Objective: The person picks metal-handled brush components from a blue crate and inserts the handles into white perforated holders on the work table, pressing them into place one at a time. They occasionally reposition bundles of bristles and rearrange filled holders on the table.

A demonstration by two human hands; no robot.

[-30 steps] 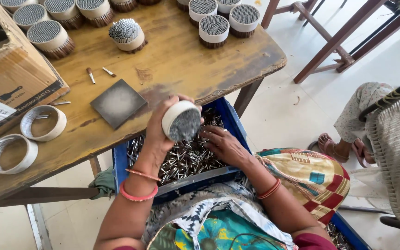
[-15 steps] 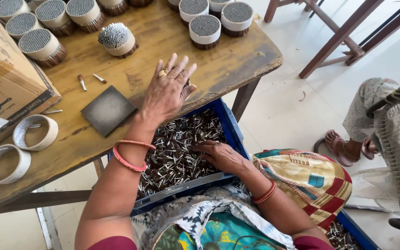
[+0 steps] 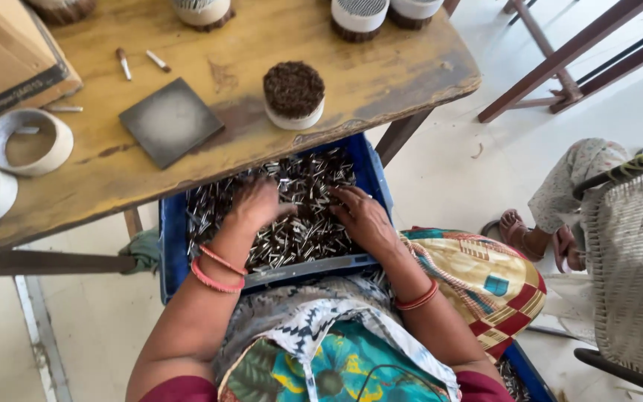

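Below the front edge of the worn yellow wooden table (image 3: pixel 381 71), on the person's lap, sits a blue plastic crate (image 3: pixel 370 175) holding a loose heap of small thin dark-and-white sticks (image 3: pixel 299 231), too many to count. Both hands rest in that heap. The left hand (image 3: pixel 256 202) lies palm down with its fingers curled into the sticks; whether it pinches any cannot be told. The right hand (image 3: pixel 362 216) also lies palm down, fingers loosely spread and pressed onto the pile. Two orange bangles circle the left wrist and one the right.

On the table just above the crate stands one round white cup packed with upright brown-tipped sticks (image 3: pixel 293 95). Beside it lies one flat square grey tile (image 3: pixel 170 121). Two loose sticks (image 3: pixel 140 62) lie further back. Two empty white rings (image 3: pixel 27 141) sit near the left edge, next to a brown cardboard box (image 3: pixel 9 56). Four more filled cups are cut off at the top edge.

A second person's sandalled feet (image 3: pixel 533 234) rest on the pale floor to the right, beside a woven chair (image 3: pixel 630 260).
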